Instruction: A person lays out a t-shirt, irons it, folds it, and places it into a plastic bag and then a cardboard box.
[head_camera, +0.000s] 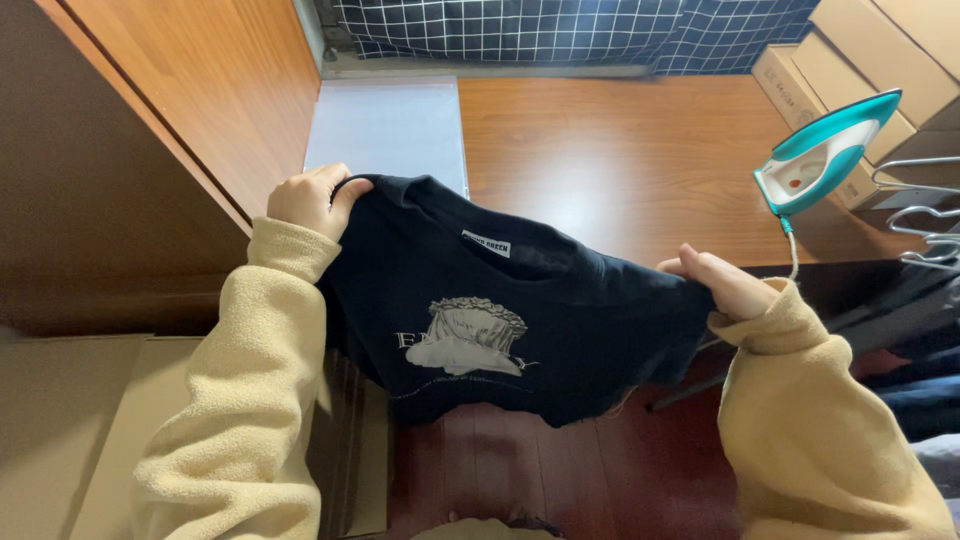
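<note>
Soft indoor light glares off the wooden table (600, 170); sharp focus, edges slightly bowed.

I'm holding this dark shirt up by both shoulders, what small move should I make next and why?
Probably lower it flat onto the wooden table. Your left hand and right hand hold the shirt in the air, sagging between them, and the iron stands beside bare tabletop.

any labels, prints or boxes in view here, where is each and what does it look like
neck label: small white rectangle with dark print, inside the collar of the dark t-shirt held up by both hands.
chest print: pale grey picture with pale lettering.
cardboard boxes: plain tan, stacked top right behind the teal and white iron.
</note>
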